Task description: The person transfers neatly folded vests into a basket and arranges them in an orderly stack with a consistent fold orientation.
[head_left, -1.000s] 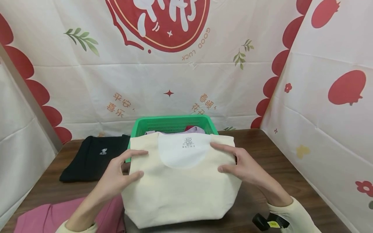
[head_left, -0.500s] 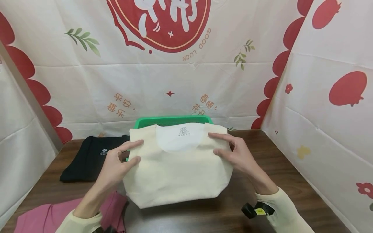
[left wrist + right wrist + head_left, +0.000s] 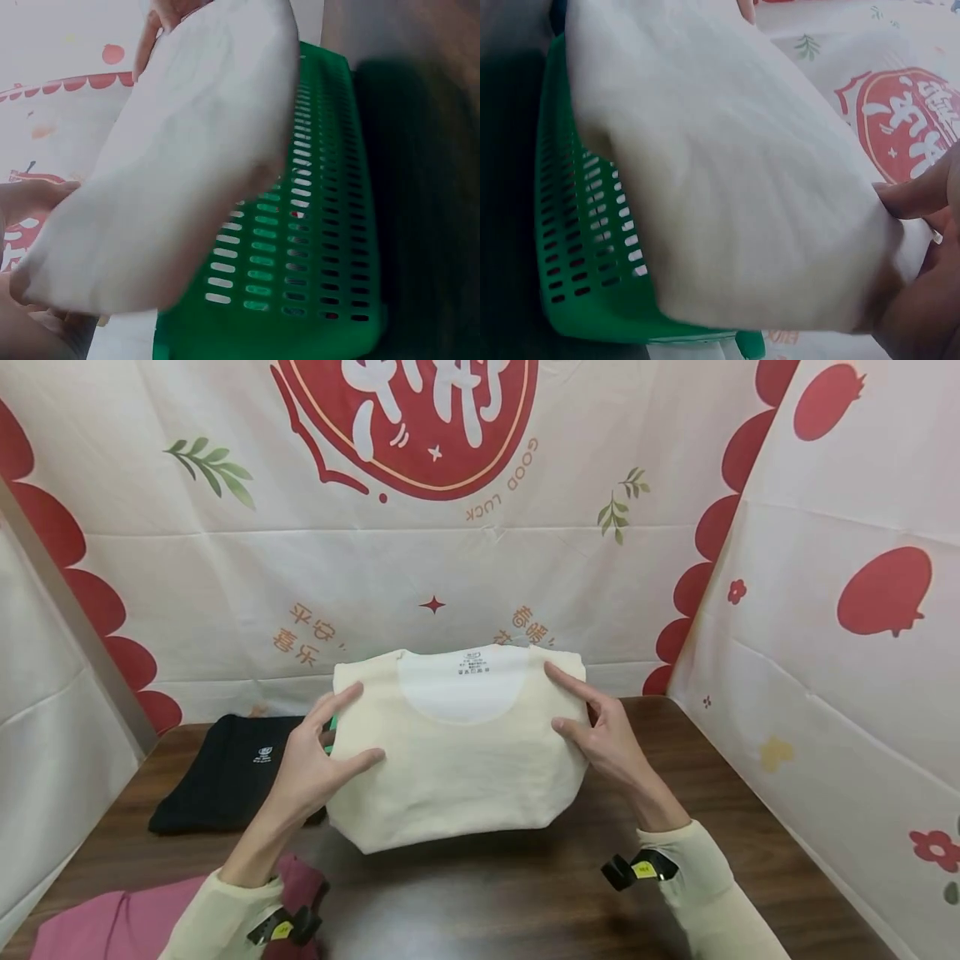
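Since the earlier frame, the folded cream round-necked top (image 3: 457, 768) has moved up and back by the green slotted basket (image 3: 270, 330), side edges pinched by left hand (image 3: 315, 764) and right hand (image 3: 609, 739), probably keeping the fold spread.

Cloth (image 3: 390, 568), white, red-scalloped, creased; hung behind and at both sides. Table (image 3: 450, 902), brown, wood-grained, glossy in front.

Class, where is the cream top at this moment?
In the head view, the cream top is central, held between the left hand and right hand, right of the folded black top.
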### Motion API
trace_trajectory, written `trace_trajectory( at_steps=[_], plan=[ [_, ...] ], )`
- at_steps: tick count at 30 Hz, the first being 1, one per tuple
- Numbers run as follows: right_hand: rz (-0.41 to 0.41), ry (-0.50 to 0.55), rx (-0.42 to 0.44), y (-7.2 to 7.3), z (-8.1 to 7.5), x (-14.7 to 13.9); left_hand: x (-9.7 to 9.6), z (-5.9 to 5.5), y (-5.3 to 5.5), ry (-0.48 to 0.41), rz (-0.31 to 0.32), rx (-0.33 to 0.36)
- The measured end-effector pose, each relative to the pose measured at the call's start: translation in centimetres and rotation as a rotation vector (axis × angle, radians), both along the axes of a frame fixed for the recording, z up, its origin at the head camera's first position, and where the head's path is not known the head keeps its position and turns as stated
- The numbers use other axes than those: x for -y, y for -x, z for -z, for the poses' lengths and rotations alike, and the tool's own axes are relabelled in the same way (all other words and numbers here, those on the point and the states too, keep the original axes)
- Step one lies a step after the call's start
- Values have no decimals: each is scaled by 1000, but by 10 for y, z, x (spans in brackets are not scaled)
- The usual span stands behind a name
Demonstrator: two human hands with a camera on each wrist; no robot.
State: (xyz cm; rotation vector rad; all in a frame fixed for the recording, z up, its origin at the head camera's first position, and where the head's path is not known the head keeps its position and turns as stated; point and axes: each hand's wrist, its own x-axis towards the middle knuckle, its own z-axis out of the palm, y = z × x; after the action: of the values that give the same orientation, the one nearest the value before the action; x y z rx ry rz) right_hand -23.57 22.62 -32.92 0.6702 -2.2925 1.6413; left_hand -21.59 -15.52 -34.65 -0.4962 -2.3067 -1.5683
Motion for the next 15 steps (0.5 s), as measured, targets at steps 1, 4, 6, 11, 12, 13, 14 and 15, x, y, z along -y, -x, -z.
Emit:
trace_trajectory(
  at_steps=[1,4,6,11,12,13,14,15],
  plan=[
    [-2,-3,-5,1,1,0,0,0,1,2,-1,-9],
    [2,-19,-5,3,1,0,-1,0,4,-4,3,-22],
    [6,-33,6,5,1,0,-2,1,5,-3,10,-24],
    [13,-48,40,11,2,2,-4,4,12,9,22,-11],
    [13,-55,42,13,2,2,-4,4,13,9,25,-6],
    [14,-65,44,14,3,2,-4,4,15,5,29,5],
    [14,-72,44,16,3,3,-3,5,16,0,32,14],
    [16,-80,45,18,3,4,-3,5,18,-3,35,25]
  ],
)
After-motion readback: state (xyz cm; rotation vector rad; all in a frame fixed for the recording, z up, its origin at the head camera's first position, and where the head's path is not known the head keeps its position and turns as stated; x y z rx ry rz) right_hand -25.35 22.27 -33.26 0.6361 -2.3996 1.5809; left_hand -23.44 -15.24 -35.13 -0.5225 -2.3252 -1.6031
